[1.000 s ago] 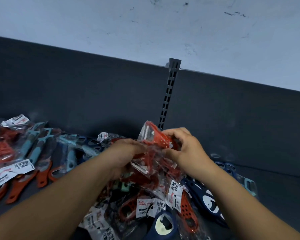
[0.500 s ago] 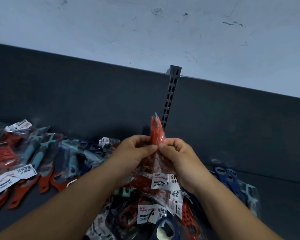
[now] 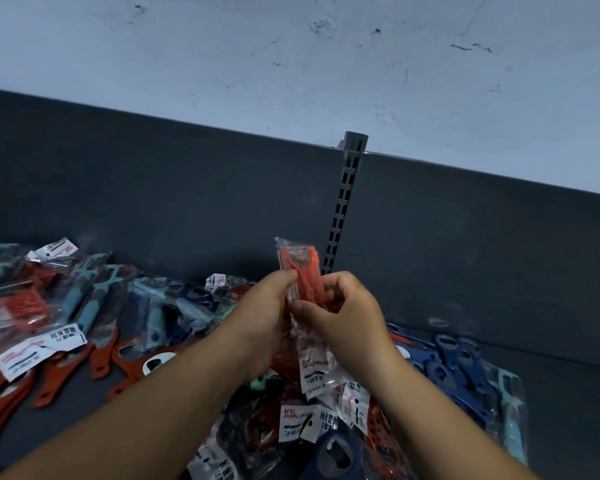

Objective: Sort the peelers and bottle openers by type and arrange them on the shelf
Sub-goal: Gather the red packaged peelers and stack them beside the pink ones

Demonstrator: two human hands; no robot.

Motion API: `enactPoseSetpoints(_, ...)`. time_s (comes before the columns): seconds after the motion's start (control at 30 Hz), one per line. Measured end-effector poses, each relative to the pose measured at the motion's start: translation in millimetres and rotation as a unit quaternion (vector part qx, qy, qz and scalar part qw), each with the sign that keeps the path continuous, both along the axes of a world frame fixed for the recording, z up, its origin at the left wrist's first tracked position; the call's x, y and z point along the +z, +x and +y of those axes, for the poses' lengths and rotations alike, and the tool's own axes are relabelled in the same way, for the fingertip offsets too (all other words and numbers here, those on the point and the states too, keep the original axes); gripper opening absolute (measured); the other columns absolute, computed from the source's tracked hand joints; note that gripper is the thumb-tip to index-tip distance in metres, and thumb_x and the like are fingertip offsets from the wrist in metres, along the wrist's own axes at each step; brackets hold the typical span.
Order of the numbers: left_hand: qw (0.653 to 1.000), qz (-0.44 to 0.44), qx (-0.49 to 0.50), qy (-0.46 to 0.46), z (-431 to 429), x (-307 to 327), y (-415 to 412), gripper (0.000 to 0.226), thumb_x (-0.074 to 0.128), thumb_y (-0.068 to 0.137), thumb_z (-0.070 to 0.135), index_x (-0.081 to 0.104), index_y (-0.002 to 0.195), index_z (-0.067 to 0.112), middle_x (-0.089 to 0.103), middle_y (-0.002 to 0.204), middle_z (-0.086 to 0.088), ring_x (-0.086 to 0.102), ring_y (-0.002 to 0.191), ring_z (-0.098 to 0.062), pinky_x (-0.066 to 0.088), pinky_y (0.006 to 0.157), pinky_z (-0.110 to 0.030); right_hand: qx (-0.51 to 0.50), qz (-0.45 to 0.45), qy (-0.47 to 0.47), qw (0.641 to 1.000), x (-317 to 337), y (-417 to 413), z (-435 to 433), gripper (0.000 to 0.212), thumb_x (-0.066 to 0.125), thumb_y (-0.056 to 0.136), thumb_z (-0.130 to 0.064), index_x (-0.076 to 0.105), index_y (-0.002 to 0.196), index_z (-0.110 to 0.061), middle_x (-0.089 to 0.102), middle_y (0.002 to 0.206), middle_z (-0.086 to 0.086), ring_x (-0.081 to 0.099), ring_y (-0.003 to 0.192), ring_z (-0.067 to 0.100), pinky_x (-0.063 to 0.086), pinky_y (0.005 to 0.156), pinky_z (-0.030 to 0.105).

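A shop: slotted shelf upright, heaps of labelled bagged utensils

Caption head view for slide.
Left hand and right hand hold a bagged red peeler above the mixed pile on the shelf.

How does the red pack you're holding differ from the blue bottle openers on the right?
The red pack is orange-red; the blue bottle openers are dark blue. The red pack is held upright, pinched by the left hand and the right hand; the blue bottle openers lie flat on the shelf, untouched. Each is one colour throughout.
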State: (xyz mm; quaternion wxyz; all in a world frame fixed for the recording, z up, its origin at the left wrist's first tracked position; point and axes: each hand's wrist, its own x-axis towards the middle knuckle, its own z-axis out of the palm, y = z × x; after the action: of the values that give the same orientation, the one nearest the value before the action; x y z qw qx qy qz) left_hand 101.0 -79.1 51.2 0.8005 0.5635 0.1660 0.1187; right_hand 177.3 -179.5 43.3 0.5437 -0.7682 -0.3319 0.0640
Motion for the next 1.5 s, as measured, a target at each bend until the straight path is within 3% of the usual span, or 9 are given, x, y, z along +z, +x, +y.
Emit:
enactPoseSetpoints(0.13, 0.995, 0.034, 0.037, 0.088, -2, -5, -4, 0.016, 0.056, 0.093, 0.017, 0.069, 0.102, 0.012, 0.075, 0.087, -0.010, 0.070, 0.074, -0.021, 0.054, 0.061, -0.031, 0.026, -0.018, -0.029, 0.999, -5, -2, -1, 0.029, 0.078, 0.074, -0.023, 0.061, 0.096, -0.031, 0.057, 0.103, -0.003, 0.064, 0.084, 0.009, 0.058, 0.071, 0.026)
enactPoseSetpoints(0.3, 0.990, 0.067, 0.097, 0.084, 11, -11, -8, 0.015, 0.053, 0.094, 0.011, 0.065, 0.104, 0.011, 0.075, 0.086, -0.012, 0.072, 0.081, -0.028, 0.056, 0.076, -0.039, 0.011, 0.029, -0.042, 0.999, -2, 22, -20, 0.040, 0.074, 0.081, -0.029, 0.057, 0.116, -0.023, 0.059, 0.108, -0.008, 0.060, 0.094, 0.006, 0.047, 0.072, 0.012)
enactPoseSetpoints(0.47, 0.989, 0.076, 0.089, 0.095, 18, -15, -12, 0.014, 0.056, 0.094, 0.015, 0.065, 0.105, 0.014, 0.075, 0.095, -0.008, 0.069, 0.094, -0.028, 0.051, 0.091, -0.045, -0.069, -0.020, -0.222, 0.972, -21, 56, -36, 0.043, 0.072, 0.084, -0.029, 0.055, 0.122, -0.019, 0.061, 0.119, -0.002, 0.059, 0.105, 0.017, 0.048, 0.089, 0.030)
enactPoseSetpoints(0.67, 0.991, 0.076, 0.079, 0.082, 17, -19, -11, 0.015, 0.057, 0.093, 0.013, 0.065, 0.106, 0.015, 0.076, 0.091, -0.005, 0.072, 0.083, -0.020, 0.051, 0.066, -0.030, -0.030, -0.105, -0.368, 0.923, -32, 49, -31, 0.034, 0.069, 0.084, -0.031, 0.058, 0.114, -0.023, 0.061, 0.114, -0.001, 0.059, 0.099, 0.018, 0.049, 0.082, 0.028)
enactPoseSetpoints(0.8, 0.990, 0.084, 0.080, 0.082, 18, -23, -9, 0.016, 0.059, 0.091, 0.014, 0.067, 0.105, 0.017, 0.076, 0.091, -0.003, 0.070, 0.088, -0.021, 0.049, 0.071, -0.033, -0.029, -0.057, -0.313, 0.948, -35, 51, -30, 0.025, 0.073, 0.080, -0.022, 0.058, 0.100, -0.024, 0.066, 0.093, -0.002, 0.064, 0.082, 0.017, 0.052, 0.073, 0.032)
enactPoseSetpoints(0.97, 0.989, 0.086, 0.091, 0.076, 13, -23, -4, 0.010, 0.062, 0.089, 0.013, 0.068, 0.098, 0.016, 0.076, 0.091, -0.003, 0.068, 0.087, -0.019, 0.047, 0.073, -0.033, -0.060, 0.094, -0.086, 0.990, -26, 54, -37, 0.022, 0.070, 0.082, -0.006, 0.056, 0.094, -0.018, 0.064, 0.086, 0.006, 0.059, 0.064, 0.019, 0.050, 0.060, 0.036)
enactPoseSetpoints(1.13, 0.991, 0.082, 0.089, 0.053, 7, -22, 7, 0.011, 0.064, 0.087, 0.012, 0.067, 0.098, 0.012, 0.076, 0.088, -0.009, 0.071, 0.089, -0.029, 0.051, 0.091, -0.047, -0.055, 0.106, 0.058, 0.991, -8, 38, -37, 0.023, 0.069, 0.083, -0.007, 0.056, 0.099, -0.017, 0.057, 0.079, -0.001, 0.058, 0.067, 0.014, 0.053, 0.067, 0.040)
enactPoseSetpoints(1.27, 0.994, 0.066, 0.080, 0.043, -2, -19, 17, 0.012, 0.064, 0.088, 0.013, 0.069, 0.099, 0.012, 0.075, 0.091, -0.011, 0.071, 0.090, -0.030, 0.052, 0.090, -0.050, 0.000, 0.108, 0.096, 0.990, 1, 22, -30, 0.021, 0.071, 0.083, -0.010, 0.055, 0.095, -0.019, 0.056, 0.074, -0.005, 0.058, 0.058, 0.002, 0.048, 0.054, 0.019)
enactPoseSetpoints(1.5, 0.998, 0.048, 0.050, 0.005, -15, -14, 28, 0.026, 0.049, 0.097, 0.021, 0.068, 0.107, 0.008, 0.072, 0.098, -0.021, 0.070, 0.091, -0.037, 0.055, 0.085, -0.050, -0.034, 0.037, 0.008, 0.999, -12, 21, -25, 0.022, 0.077, 0.079, -0.024, 0.058, 0.090, -0.026, 0.062, 0.089, 0.000, 0.062, 0.072, 0.008, 0.056, 0.067, 0.029)
